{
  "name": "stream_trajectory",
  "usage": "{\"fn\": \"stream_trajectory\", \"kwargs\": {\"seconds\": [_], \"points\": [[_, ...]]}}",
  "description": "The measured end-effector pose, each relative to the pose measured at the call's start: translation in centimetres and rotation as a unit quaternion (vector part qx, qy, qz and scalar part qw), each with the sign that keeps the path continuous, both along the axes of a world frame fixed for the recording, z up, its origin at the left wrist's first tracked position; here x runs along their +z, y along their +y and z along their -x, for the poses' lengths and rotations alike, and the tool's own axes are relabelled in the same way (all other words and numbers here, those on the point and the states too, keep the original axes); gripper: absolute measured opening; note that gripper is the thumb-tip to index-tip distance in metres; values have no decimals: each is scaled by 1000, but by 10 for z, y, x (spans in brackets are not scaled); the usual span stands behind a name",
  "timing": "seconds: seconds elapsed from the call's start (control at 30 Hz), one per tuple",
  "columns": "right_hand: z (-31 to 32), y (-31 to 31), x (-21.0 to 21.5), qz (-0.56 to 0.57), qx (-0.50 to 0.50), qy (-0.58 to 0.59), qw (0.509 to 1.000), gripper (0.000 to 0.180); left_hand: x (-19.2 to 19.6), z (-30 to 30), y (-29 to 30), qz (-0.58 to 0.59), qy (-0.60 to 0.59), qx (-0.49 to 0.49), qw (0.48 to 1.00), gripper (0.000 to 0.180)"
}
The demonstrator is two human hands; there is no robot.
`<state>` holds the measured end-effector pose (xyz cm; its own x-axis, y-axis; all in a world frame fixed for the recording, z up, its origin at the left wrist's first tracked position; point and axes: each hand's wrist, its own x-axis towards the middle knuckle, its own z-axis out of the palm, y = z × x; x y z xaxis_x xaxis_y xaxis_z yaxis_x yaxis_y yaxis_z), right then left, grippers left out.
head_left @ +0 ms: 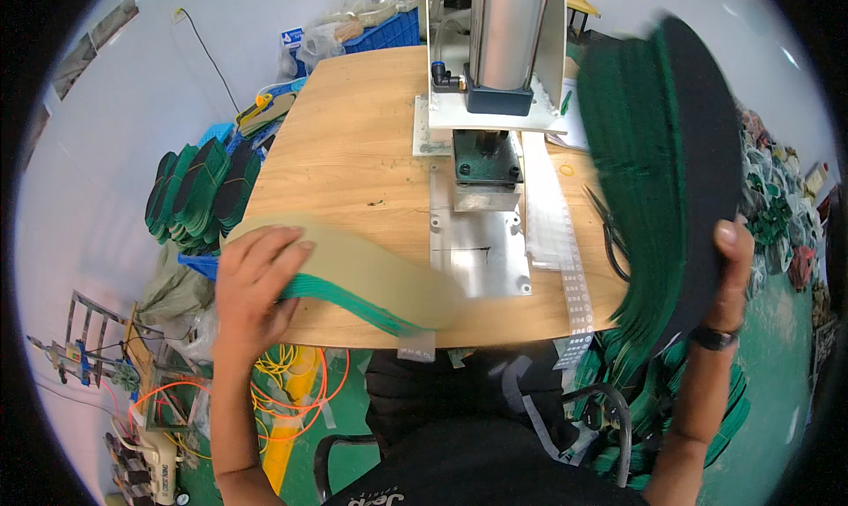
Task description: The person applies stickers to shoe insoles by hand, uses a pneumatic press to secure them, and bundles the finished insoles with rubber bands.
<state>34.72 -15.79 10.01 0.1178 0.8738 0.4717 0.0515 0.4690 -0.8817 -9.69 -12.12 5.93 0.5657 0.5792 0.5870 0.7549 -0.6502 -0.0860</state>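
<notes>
Head view: tan insole (380,272) with green edge flat on the wooden table (353,144), pressed under the left hand (252,281), right hand (729,268) gripping a raised stack of insoles (658,170), beside the press (495,91).
</notes>
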Motion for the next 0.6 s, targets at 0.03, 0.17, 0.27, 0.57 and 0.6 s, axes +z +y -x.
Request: {"fn": "stream_trajectory", "kwargs": {"seconds": [0.03, 0.17, 0.27, 0.57, 0.6], "points": [[2, 7, -11, -1, 75, -28, 997, 31, 8, -9, -1, -13, 16, -19, 1000, 57], [123, 57, -16, 128, 333, -66, 932, 44, 7, -42, 7, -70, -3, -125, 990, 39], [157, 67, -45, 262, 457, 107, 843, 49, -5, -33, 5, -89, -42, -100, 990, 36], [214, 85, -38, 94, 421, -159, 888, 85, -49, 54, -14, 57, -244, 18, 968, 45], [216, 90, -40, 22, 356, -260, 897, 89, -55, 59, -4, 72, -396, -35, 915, 47]]}}
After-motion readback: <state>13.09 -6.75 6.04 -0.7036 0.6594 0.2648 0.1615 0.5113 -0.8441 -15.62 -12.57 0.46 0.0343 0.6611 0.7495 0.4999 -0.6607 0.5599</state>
